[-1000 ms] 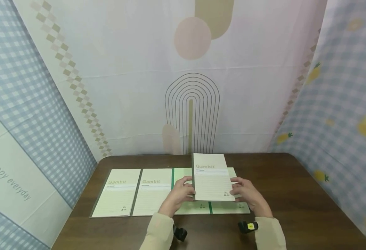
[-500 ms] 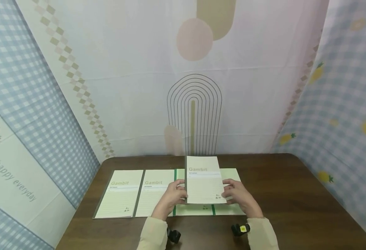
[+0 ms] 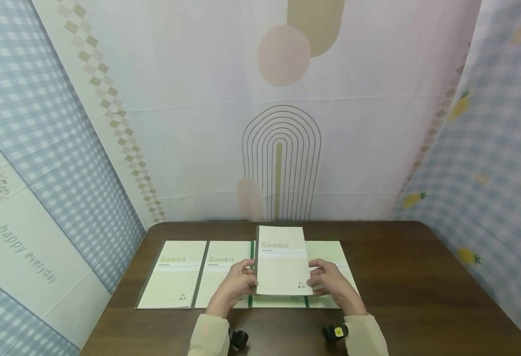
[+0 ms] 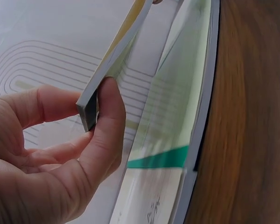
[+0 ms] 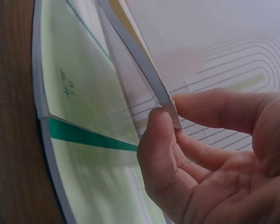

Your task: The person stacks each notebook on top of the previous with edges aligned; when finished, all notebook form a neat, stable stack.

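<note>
A cream "Gambit" notebook with a dark spine is held up, tilted, above a row of notebooks. My left hand pinches its spine edge near the bottom; in the left wrist view the thumb and fingers grip that corner. Opposite, my right hand pinches the right edge, also seen in the right wrist view with fingers on the notebook's edge. Beneath lie two green-spined notebooks, partly covered by the held one; the right one shows more.
Two more cream notebooks, the far-left one and its neighbour, lie side by side, continuing the row leftward. All rest on a dark brown wooden table. Patterned cloth hangs behind the table and at both sides.
Both hands have carried the held notebook leftward and slightly nearer, over the green-spined notebooks. The view has shifted slightly. The grip stays the same.
</note>
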